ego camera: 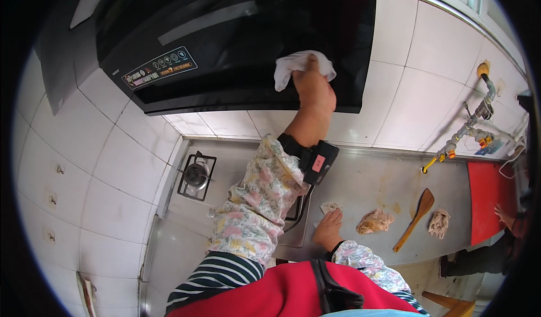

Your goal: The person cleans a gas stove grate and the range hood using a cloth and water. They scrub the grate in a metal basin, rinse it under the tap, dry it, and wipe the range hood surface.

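My left hand [315,88] presses a white cloth [288,66] against the glossy black front of a range hood [236,63], near its lower right corner. A floral sleeve covers that forearm, and a black device is strapped at the wrist. My right hand [329,232] rests on the steel countertop [359,177], over a pale crumpled cloth [331,207]. The palm hides part of this cloth; whether the fingers grip it is unclear. To the right lie a tan crumpled cloth [375,221], a wooden spatula [416,217] and a beige crumpled rag [439,223].
A gas burner [197,175] sits at left; my left arm partly hides another pan support. Gas pipes with valves [465,128] run along the tiled wall. Beyond a red panel [486,202] at right, another person's hand [503,215] shows. A wooden stool [452,306] stands below.
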Motion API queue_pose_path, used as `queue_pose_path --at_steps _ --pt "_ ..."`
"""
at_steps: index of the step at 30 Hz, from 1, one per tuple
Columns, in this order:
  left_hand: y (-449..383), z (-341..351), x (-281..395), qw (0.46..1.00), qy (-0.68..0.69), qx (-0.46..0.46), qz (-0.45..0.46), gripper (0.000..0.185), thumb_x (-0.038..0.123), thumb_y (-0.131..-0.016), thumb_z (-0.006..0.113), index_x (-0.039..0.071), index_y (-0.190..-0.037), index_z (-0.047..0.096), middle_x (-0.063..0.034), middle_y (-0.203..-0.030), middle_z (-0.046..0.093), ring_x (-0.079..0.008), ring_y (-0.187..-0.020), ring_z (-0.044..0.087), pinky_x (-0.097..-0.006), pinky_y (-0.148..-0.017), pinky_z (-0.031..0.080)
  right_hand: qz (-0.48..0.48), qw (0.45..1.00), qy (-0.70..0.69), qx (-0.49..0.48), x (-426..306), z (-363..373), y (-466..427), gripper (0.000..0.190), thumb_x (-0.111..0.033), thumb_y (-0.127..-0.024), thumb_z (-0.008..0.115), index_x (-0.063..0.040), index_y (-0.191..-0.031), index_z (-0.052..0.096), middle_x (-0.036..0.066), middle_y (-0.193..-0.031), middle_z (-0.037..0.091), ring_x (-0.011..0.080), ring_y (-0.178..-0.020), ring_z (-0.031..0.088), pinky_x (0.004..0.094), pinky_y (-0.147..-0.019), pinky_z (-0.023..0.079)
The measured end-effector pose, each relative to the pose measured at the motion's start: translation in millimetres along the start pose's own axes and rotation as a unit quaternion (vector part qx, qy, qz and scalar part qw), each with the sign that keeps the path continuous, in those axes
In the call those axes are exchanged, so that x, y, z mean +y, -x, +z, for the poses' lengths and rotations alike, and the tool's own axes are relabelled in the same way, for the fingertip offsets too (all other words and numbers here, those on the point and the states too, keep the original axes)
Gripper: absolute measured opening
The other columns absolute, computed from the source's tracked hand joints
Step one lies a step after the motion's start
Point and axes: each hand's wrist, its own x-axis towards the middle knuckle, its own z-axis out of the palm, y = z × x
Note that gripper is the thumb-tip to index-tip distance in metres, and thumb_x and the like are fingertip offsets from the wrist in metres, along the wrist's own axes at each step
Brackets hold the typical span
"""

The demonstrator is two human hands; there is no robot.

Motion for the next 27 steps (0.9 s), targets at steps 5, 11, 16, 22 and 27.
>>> queue_pose_path --at_steps 5,11,16,22,27 --pt "10 -6 -6 0.997 -0.021 -0.055 -0.056 0.038 0.010 -0.090 0.061 0.005 -0.124 0.045 -0.0093 -0.122 0.053 -0.0233 -0.111 0.053 -0.0356 -0.095 0.045 -0.013 0.999 0.001 0.033 0 -3 3 0.087 -0.025 -0.076 0.056 0.019 -0.139 0.017 0.041 -0.146 0.007 0.0580 -0.135 0.010 0.0635 -0.106 0.020" --pt "23 -73 67 0.952 0.047 -0.220 -0.208 0.037 0.017 -0.090 0.057 0.009 -0.125 0.049 -0.0071 -0.123 0.054 -0.0256 -0.113 0.052 -0.0424 -0.091 0.045 -0.002 0.999 0.051 0.013 -10 -6 6 0.087 -0.029 -0.076 0.057 0.019 -0.138 0.020 0.043 -0.144 0.011 0.0592 -0.134 0.013 0.0631 -0.106 0.022" --pt "22 -75 116 0.899 0.124 -0.325 -0.265 0.045 0.029 -0.091 0.053 0.011 -0.132 0.045 -0.0076 -0.131 0.051 -0.0278 -0.122 0.047 -0.0458 -0.098 0.042 0.001 0.998 0.045 0.042 -13 -23 -13 0.071 -0.025 -0.084 0.047 0.014 -0.140 0.027 0.039 -0.146 0.015 0.0562 -0.134 0.018 0.0621 -0.105 0.024" --pt "39 -81 174 0.959 -0.052 -0.182 -0.213 0.053 0.031 -0.092 0.051 0.012 -0.140 0.037 -0.0105 -0.140 0.044 -0.0318 -0.130 0.040 -0.0533 -0.104 0.035 -0.008 1.000 -0.001 0.016 -25 -25 18 0.078 -0.027 -0.081 0.051 0.015 -0.140 0.024 0.038 -0.147 0.012 0.0539 -0.136 0.013 0.0607 -0.108 0.021" --pt "18 -70 222 0.981 -0.132 -0.139 -0.012 0.041 0.014 -0.090 0.057 0.009 -0.129 0.045 -0.0108 -0.121 0.055 -0.0282 -0.113 0.055 -0.0456 -0.092 0.047 0.011 1.000 -0.015 -0.003 -32 -31 54 0.081 -0.028 -0.079 0.053 0.015 -0.140 0.023 0.037 -0.148 0.011 0.0528 -0.137 0.011 0.0593 -0.110 0.018"
